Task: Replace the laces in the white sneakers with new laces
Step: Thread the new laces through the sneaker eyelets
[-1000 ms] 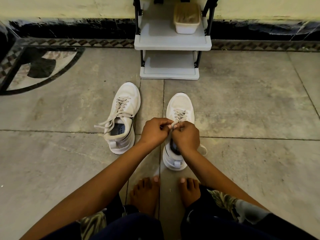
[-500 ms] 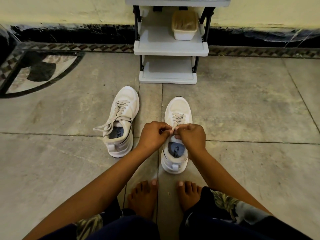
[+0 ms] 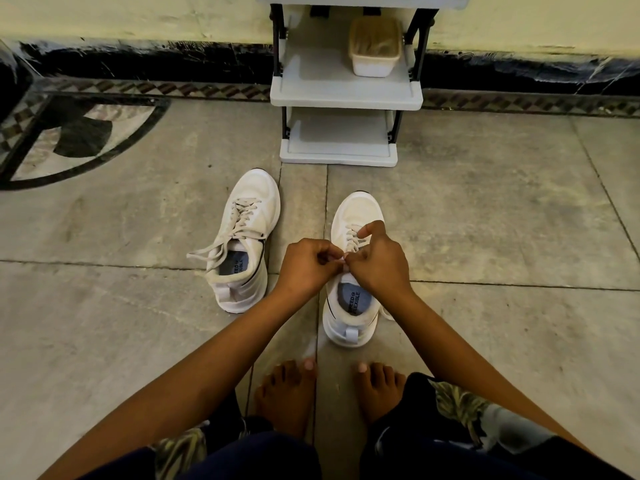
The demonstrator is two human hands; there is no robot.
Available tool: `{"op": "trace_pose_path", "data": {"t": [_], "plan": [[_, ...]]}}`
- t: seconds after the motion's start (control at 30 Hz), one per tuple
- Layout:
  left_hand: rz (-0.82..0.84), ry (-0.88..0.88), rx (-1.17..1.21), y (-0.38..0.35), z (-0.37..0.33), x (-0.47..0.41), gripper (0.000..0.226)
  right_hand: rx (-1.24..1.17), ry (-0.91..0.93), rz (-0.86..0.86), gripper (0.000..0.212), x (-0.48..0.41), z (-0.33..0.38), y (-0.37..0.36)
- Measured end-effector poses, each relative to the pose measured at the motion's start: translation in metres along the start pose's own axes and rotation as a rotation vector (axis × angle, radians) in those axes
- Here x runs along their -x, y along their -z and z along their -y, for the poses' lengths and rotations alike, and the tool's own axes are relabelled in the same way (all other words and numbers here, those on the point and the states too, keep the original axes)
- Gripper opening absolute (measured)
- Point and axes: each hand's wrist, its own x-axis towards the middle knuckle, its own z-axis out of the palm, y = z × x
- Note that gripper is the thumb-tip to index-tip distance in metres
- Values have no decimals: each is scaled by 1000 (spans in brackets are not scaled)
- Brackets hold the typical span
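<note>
Unlacing step, probably: lace on sneaker pinched by left hand and right hand. Next: ends to be eased from eyelets.

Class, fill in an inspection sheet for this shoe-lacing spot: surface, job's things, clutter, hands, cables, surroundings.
Surface: grey stone floor, jointed slabs.
Job's things: worked sneaker upright; other sneaker beside it, apart, laced, with loose lace ends trailing onto the floor.
Clutter: nothing seen.
Hands: left hand and right hand both pinch the lace above the worked sneaker's tongue.
Cables: nothing seen.
Surroundings: shelf rack against the wall, tub on a shelf; floor inlay; bare feet.
</note>
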Motion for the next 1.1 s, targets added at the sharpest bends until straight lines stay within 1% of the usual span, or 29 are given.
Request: {"op": "trace_pose_path", "data": {"t": [0.2,0.27,0.33,0.4,0.47,0.57,0.67,0.8,0.93,1.1], "plan": [[18,-45,-75,1,-3,3,18,5,50,-13,40,0,0,-1],[24,-54,-86,2,-2,4,17,-51,44,3,39,1,-3,1],[31,-42,-61,3,-1,2,17,-98,23,12,31,1,-7,5],[27,-2,-32,4,0,-1,16,-95,22,1,16,-1,-12,7],[25,49,-1,3,1,-3,15,-101,29,-4,10,1,-17,7],[47,103,45,2,1,-6,16,-75,77,-10,12,6,-21,3],[59,143,98,3,2,-6,16,-33,119,-58,13,6,-20,-1],[77,152,147,4,1,-4,10,106,176,-79,18,6,-23,-8],[74,119,144,5,-2,-2,11,206,235,-132,19,4,-24,-13],[94,55,150,7,0,2,21,153,191,-173,19,4,-23,-20]]}}
